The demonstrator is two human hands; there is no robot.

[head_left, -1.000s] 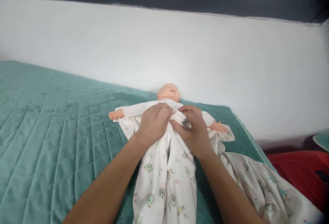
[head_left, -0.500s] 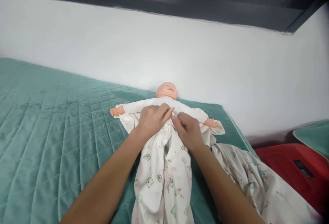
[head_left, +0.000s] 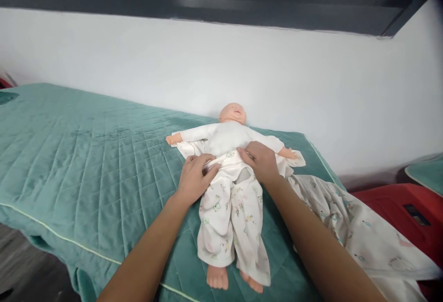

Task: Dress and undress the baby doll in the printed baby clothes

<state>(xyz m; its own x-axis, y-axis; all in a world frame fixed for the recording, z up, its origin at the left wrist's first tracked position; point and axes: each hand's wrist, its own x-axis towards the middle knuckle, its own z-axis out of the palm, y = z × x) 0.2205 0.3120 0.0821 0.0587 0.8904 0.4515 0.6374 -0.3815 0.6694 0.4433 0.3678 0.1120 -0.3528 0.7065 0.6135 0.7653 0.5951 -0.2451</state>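
Observation:
A baby doll (head_left: pixel 232 113) lies on its back with its arms spread, its head close to the wall. Its torso is covered by a white top (head_left: pixel 224 138). Printed baby trousers (head_left: pixel 216 219) cover the doll's legs, and both feet show below the cuffs. At the waistband's left side, my left hand (head_left: pixel 196 177) pinches the cloth between thumb and fingers. My right hand (head_left: pixel 259 161) grips the waistband on the other side, fingers curled. A grey opening shows in the trousers at the crotch.
The doll lies on a green quilted cover (head_left: pixel 121 172) with a pale piped edge. Printed white cloth (head_left: pixel 353 223) is bunched at the right, beside a red plastic object (head_left: pixel 398 205). Behind are a white wall (head_left: pixel 155 62) and a dark window frame (head_left: pixel 242 9).
My hands have moved apart from the middle of the doll's belly to the two sides of the waistband. The doll's feet have come into view as the camera view shifted.

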